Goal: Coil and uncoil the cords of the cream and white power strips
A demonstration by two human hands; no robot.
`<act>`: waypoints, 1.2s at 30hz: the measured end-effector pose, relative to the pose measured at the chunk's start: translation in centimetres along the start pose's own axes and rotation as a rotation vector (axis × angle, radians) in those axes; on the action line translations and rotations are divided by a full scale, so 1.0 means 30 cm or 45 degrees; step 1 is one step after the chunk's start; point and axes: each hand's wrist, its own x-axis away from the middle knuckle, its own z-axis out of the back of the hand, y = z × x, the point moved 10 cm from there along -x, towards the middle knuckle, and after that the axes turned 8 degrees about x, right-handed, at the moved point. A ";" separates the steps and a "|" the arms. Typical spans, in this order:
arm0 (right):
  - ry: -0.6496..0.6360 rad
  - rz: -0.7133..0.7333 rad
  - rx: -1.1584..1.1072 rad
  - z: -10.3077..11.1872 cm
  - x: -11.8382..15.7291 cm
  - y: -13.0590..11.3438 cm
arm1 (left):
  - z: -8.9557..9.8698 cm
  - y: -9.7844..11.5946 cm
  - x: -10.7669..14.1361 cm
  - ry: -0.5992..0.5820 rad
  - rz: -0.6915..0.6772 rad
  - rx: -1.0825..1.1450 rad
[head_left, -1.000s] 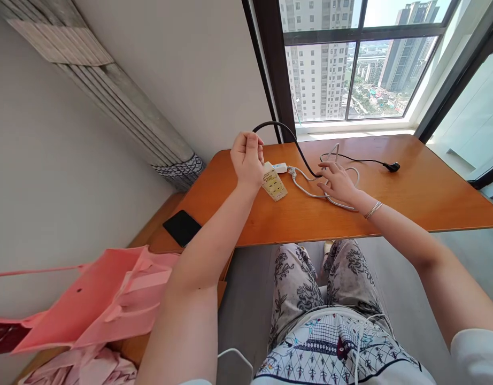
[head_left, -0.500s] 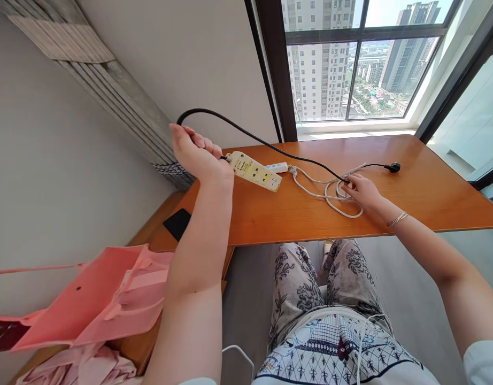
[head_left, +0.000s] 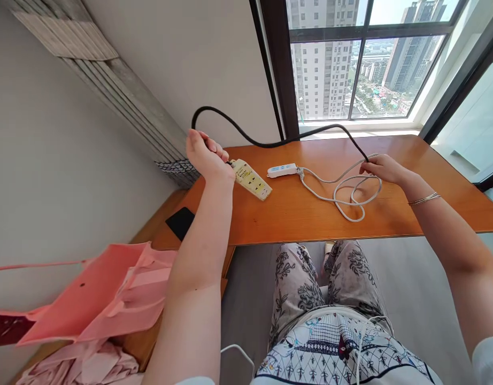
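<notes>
Since the last frame, my right hand [head_left: 385, 168] is sitting farther right and higher, and the black cord [head_left: 266, 145] is now dipping between my hands before arching up again on the right. My left hand [head_left: 210, 158] is resting slightly farther right too, and the yellowed power strip [head_left: 252, 179] is slanting more steeply. I'm keeping my left fist closed around the cord near the strip's upper end, and I'm pinching the cord's other stretch in my right fingertips. That strip is lying over the left part of the wooden table [head_left: 286, 219]; I can't tell whether it is touching the top. Just to its right, the white power strip [head_left: 282, 170] is resting, its white cord [head_left: 318, 196] looping toward my right hand.
</notes>
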 end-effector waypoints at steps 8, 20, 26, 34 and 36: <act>0.115 0.016 -0.791 0.228 -0.060 -0.166 | -0.128 -0.155 0.108 -0.262 0.225 -0.044; 0.515 -0.015 -1.112 0.103 -0.090 -0.109 | -0.157 -0.247 0.189 -0.337 0.427 -0.119; 0.709 0.091 -1.575 0.187 -0.054 -0.102 | -0.169 -0.240 0.227 -0.329 0.501 -0.068; 0.455 -0.187 -1.147 0.245 -0.007 -0.133 | -0.189 -0.243 0.265 -0.345 0.556 -0.060; 0.490 -0.179 -0.893 0.304 0.030 -0.162 | -0.182 -0.251 0.254 -0.328 0.565 -0.052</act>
